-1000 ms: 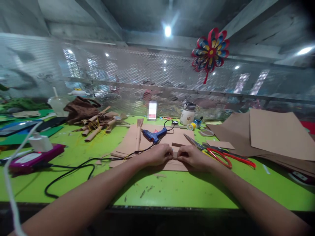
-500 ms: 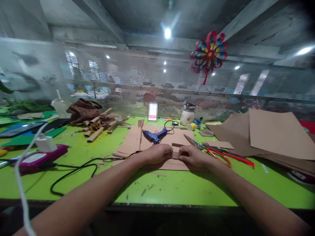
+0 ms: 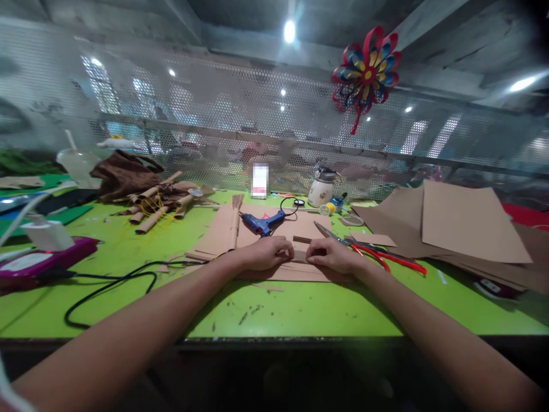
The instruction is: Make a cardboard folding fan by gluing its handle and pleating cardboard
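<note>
Both hands rest over brown cardboard sheets (image 3: 214,234) on the green table. My left hand (image 3: 272,253) is closed, its fingertips pinching one end of a small brown paper strip (image 3: 299,257). My right hand (image 3: 330,255) pinches the other end of that strip. Just beyond them lies a darker cardboard strip (image 3: 305,240). A blue glue gun (image 3: 262,223) sits behind my left hand, beside an upright-looking paper roll with a frayed top (image 3: 235,220). Scissors with red handles (image 3: 373,256) lie next to my right hand, blades pointing away.
Large brown paper sheets (image 3: 472,223) are stacked at the right. A bundle of paper rolls (image 3: 152,220) and a brown cloth bag (image 3: 124,174) lie at the left. A purple power strip (image 3: 81,252) trails a black cable (image 3: 115,280). A white jar (image 3: 321,191) stands at the back.
The view has tilted down and shifted slightly, so the table appears higher and further left. My hands stay close together on the paper strip, with little visible movement.
</note>
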Demonstrator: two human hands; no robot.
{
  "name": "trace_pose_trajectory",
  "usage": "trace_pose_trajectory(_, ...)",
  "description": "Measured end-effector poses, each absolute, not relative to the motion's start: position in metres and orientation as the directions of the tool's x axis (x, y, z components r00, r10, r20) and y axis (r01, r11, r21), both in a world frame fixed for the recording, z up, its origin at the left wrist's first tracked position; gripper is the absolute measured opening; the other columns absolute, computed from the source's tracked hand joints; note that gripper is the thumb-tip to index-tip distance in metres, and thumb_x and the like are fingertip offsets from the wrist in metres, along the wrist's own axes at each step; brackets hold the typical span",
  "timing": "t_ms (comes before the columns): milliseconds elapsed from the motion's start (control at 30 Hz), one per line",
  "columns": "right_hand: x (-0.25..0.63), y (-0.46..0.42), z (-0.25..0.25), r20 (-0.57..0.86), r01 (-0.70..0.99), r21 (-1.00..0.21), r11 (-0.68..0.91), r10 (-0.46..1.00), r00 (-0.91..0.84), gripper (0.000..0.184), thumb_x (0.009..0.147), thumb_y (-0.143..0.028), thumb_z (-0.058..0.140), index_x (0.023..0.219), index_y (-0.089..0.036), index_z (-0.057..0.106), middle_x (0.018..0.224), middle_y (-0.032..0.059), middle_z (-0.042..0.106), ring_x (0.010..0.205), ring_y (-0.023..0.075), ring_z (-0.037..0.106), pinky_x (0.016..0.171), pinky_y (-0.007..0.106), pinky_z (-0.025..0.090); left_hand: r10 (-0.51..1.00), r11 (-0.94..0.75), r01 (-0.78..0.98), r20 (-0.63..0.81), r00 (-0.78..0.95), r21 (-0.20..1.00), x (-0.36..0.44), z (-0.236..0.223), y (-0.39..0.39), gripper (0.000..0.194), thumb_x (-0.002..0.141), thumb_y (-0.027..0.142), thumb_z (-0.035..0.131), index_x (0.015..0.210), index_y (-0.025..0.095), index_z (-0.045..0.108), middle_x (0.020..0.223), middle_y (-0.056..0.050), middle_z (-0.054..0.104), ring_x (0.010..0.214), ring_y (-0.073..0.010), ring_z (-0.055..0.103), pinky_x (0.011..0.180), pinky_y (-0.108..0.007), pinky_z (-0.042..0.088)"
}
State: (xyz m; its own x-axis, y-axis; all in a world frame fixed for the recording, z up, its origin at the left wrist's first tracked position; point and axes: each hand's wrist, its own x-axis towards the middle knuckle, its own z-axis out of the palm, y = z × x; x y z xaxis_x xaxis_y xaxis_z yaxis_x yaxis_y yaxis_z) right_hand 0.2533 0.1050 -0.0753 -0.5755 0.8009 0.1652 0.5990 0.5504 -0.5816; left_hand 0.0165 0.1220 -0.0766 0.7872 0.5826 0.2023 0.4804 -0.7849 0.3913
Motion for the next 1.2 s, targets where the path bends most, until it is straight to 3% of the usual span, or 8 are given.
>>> trace_pose_trajectory(267,0.255,0.100,-0.070,0.173,0.536,-0.662,0.524,0.803,-0.571,0.014,0.081,-0.023,0.060,0.086,-0.015,0.070,0.086,0.0070,0.070,0.081,0.0181,0.063,0.076,0.031,0.049,0.594,-0.784,0.520,0.171,0.786,0.338,0.013,-0.074,0.120,0.032,0.092,0.028,0.043,0.114,0.030,0.066,0.079,-0.002,0.051,0.071,-0.0140,0.050,0.068,-0.024,0.038)
trace_pose_trajectory(467,0.251,0.093,-0.065,0.238,0.507,-0.617,0.602,0.757,-0.609,0.018,0.085,-0.028,0.059,0.093,-0.017,0.072,0.087,0.0078,0.069,0.080,0.0175,0.063,0.071,0.029,0.050,0.581,-0.794,0.503,0.186,0.792,0.340,0.015,-0.074,0.120,0.034,0.091,0.022,0.046,0.119,0.030,0.063,0.078,-0.001,0.048,0.067,-0.0125,0.047,0.065,-0.024,0.036)
trace_pose_trajectory(533,0.249,0.092,-0.064,0.264,0.469,-0.592,0.655,0.708,-0.655,0.019,0.087,-0.027,0.058,0.095,-0.019,0.073,0.090,0.0076,0.068,0.084,0.0172,0.062,0.076,0.030,0.050,0.576,-0.798,0.491,0.201,0.793,0.349,0.016,-0.074,0.120,0.036,0.090,0.020,0.047,0.120,0.031,0.062,0.079,-0.001,0.048,0.068,-0.0123,0.047,0.066,-0.024,0.037)
trace_pose_trajectory(633,0.248,0.092,-0.065,0.277,0.446,-0.556,0.702,0.662,-0.697,0.020,0.088,-0.025,0.057,0.098,-0.021,0.074,0.093,0.0073,0.067,0.095,0.0182,0.062,0.085,0.031,0.049,0.576,-0.798,0.488,0.209,0.790,0.353,0.016,-0.073,0.119,0.033,0.090,0.020,0.048,0.117,0.030,0.065,0.084,-0.002,0.050,0.072,-0.0129,0.049,0.070,-0.025,0.038)
trace_pose_trajectory(833,0.250,0.097,-0.068,0.263,0.481,-0.528,0.699,0.674,-0.690,0.017,0.087,-0.022,0.058,0.090,-0.020,0.075,0.084,0.0068,0.065,0.105,0.0221,0.061,0.080,0.031,0.052,0.554,-0.816,0.455,0.255,0.793,0.358,0.014,-0.080,0.121,0.027,0.091,0.028,0.049,0.107,0.027,0.070,0.092,-0.005,0.055,0.075,-0.0133,0.052,0.070,-0.025,0.040)
trace_pose_trajectory(1033,0.250,0.096,-0.065,0.254,0.492,-0.499,0.713,0.663,-0.704,0.016,0.087,-0.019,0.058,0.088,-0.018,0.074,0.081,0.0057,0.063,0.096,0.0196,0.062,0.081,0.031,0.050,0.519,-0.849,0.436,0.314,0.795,0.300,0.012,-0.084,0.120,0.029,0.093,0.032,0.044,0.102,0.026,0.072,0.092,-0.005,0.056,0.072,-0.0122,0.053,0.068,-0.025,0.040)
trace_pose_trajectory(1200,0.252,0.096,-0.069,0.265,0.508,-0.422,0.751,0.638,-0.723,0.018,0.088,-0.019,0.055,0.087,-0.017,0.073,0.080,0.0059,0.062,0.082,0.0172,0.062,0.072,0.028,0.048,0.456,-0.889,0.407,0.312,0.834,0.210,0.010,-0.068,0.107,0.026,0.091,0.029,0.048,0.093,0.020,0.072,0.094,-0.007,0.057,0.073,-0.0131,0.054,0.069,-0.026,0.040)
